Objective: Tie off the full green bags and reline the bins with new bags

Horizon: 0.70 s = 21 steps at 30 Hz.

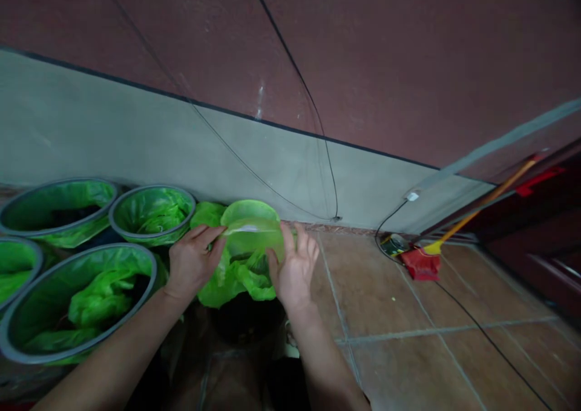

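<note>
Along the floor's (390,296) wall-side edge, left of the middle, you hold one green plastic bag (254,236) out in front of you, its near edge stretched between your two hands. Your left hand (193,263) pinches the bag's left end between thumb and fingers; your right hand (295,266) pinches the right end, its other fingers raised and slightly spread. More green plastic hangs below and behind; you cannot tell whether it is all one piece. Just under it stands one dark container (247,320), its shape mostly lost in shadow.

To your left, four grey-rimmed bins stand close together, all lined with green plastic: one large bin (155,266) nearest you, one at the picture's left edge (18,240), and two nearer the wall (136,120), a large one (59,183) and a smaller one (154,187).

Well to your right, near the floor's far right corner by the door, are one red broom (422,264) with an orange handle and, just beside it, one can (394,243).
</note>
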Motion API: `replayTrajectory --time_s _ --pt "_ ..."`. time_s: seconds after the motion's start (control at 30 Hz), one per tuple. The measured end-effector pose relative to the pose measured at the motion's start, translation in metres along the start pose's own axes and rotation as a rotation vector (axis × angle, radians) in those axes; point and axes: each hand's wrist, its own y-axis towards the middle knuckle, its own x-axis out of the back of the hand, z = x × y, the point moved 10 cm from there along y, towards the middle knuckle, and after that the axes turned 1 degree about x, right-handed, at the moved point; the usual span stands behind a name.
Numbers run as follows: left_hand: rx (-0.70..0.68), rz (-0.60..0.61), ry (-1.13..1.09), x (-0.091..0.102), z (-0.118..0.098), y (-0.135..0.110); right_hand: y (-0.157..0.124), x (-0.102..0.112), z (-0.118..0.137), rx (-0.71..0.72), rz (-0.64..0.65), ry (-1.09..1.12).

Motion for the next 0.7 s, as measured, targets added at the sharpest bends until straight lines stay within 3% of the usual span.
replayTrajectory --time_s 0.1,0.27,0.53,0.7 --pt "-0.054 0.030 -0.047 -0.005 -0.015 -0.007 0.002 -0.004 0.016 0.040 0.007 0.061" --pt "-0.040 0.036 -0.093 -0.006 -0.022 -0.013 0.006 -0.003 0.011 0.033 -0.036 0.090" --pt "0.109 -0.031 -0.005 0.002 -0.003 -0.005 0.001 0.018 0.002 -0.012 -0.162 0.231" --pt "0.267 0.026 -0.201 -0.017 0.021 -0.007 -0.001 0.018 -0.003 -0.037 -0.197 0.323"
